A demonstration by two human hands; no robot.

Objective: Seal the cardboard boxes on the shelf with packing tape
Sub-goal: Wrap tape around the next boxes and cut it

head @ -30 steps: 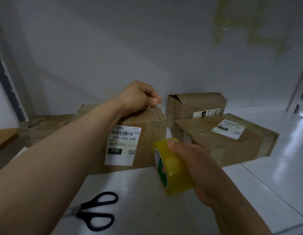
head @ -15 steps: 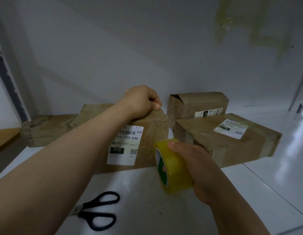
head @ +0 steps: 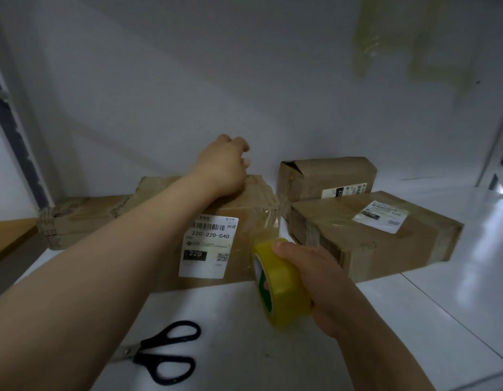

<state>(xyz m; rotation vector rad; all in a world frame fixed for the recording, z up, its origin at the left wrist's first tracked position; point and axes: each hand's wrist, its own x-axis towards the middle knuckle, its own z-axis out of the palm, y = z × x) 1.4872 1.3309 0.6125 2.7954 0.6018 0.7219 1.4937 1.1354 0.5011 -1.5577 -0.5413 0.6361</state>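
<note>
Yellow packing tape [head: 284,283] sits in the right hand [head: 323,283], fingers wrapped over the roll and the thumb on its rim, held just in front of the labelled box [head: 244,221] that stands mid-shelf, back from the front edge of the shelf [head: 442,306]. A glossy clear strip seems to run from the roll up the box's right front corner. The left hand [head: 222,167] rests on the box top near its far edge with the fingers curled; whether they pin the tape end or only steady the box cannot be told. By my reading the step is laying a strip over this box. Next the strip wants pulling taut, pressing flat, then cutting with the scissors [head: 163,351] lying near the shelf's front edge. Another box [head: 371,235] waits to the right
</note>
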